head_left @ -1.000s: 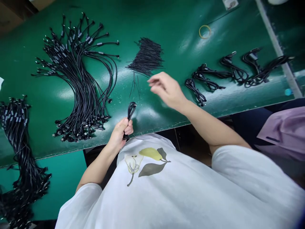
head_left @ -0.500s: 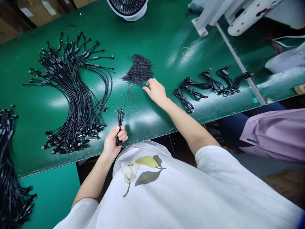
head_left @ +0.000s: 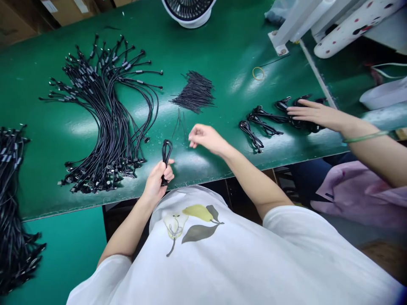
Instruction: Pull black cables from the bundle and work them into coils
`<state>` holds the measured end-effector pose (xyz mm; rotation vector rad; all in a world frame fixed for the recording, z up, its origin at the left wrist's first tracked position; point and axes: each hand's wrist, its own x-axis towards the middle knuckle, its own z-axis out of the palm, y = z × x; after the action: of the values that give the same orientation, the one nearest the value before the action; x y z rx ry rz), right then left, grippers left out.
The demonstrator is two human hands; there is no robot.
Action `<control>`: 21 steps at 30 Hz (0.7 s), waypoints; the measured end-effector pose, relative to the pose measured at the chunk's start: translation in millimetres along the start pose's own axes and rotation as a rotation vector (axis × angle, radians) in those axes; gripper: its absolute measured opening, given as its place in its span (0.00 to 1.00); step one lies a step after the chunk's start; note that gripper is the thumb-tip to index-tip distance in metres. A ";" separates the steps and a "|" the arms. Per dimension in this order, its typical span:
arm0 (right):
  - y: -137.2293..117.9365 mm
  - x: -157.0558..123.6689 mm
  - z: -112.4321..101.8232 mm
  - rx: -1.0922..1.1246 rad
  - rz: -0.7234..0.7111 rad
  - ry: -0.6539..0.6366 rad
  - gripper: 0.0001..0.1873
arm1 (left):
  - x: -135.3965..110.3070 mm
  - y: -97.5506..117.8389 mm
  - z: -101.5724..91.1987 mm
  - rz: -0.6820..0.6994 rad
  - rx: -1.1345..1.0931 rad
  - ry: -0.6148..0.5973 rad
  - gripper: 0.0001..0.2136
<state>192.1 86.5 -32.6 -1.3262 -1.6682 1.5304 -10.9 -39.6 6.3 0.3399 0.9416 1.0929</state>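
Observation:
My left hand is closed round a folded black cable, whose loop sticks up above my fingers at the near edge of the green table. My right hand hovers just right of that loop with fingers pinched together; what they hold is too small to make out. A small heap of thin black ties lies just beyond my right hand, with a few loose ties nearer. A large fan of loose black cables lies to the left.
Several bundled cables lie in a row at the right, where another person's hand rests on them. More cables hang at the far left. A white fan, a yellow rubber band and a white bracket sit at the back.
My right hand drew back from the heap of ties toward the cable in my left hand. Another person's hand came in from the right onto the bundled cables.

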 end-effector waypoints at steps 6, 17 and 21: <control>-9.3 -56.3 62.3 0.058 -0.152 -0.118 0.08 | 9.9 -8.5 3.6 0.067 0.085 0.009 0.16; -42.3 -55.9 55.0 -1.157 -1.204 -0.171 0.17 | 12.6 -13.8 -18.7 0.083 0.545 0.042 0.15; -48.3 -53.6 47.7 -1.247 -1.279 -0.298 0.16 | 9.4 -10.8 -24.1 -0.043 0.483 -0.065 0.15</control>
<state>156.8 23.1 14.5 -0.0753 -2.8793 -0.1861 -22.1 -41.2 -19.4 0.7420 1.1449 0.7999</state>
